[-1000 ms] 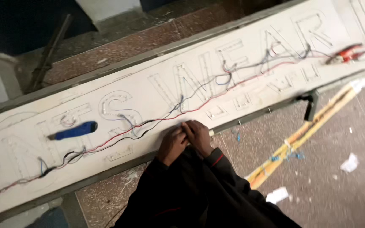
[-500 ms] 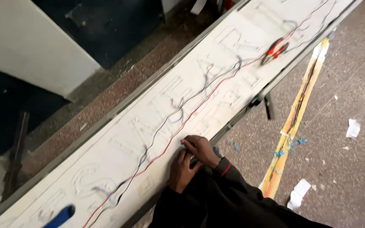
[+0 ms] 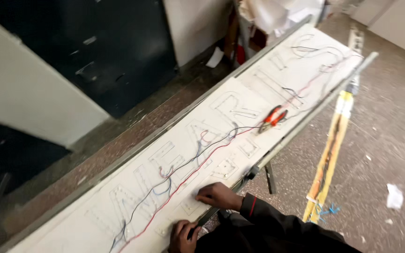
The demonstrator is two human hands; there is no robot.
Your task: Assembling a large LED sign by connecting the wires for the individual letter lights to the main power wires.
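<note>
My hands have come apart and my view has swung along the white sign panel (image 3: 240, 136). Right hand (image 3: 219, 196) flat, fingers spread, pressing it near the near edge; left hand (image 3: 182, 235) curled at that edge, grip unclear. Red pliers (image 3: 273, 118) lie further along, beside the wires (image 3: 183, 175).

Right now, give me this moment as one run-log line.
left hand: on sign panel edge | right hand: flat on panel beside red wire | pliers: untouched
</note>
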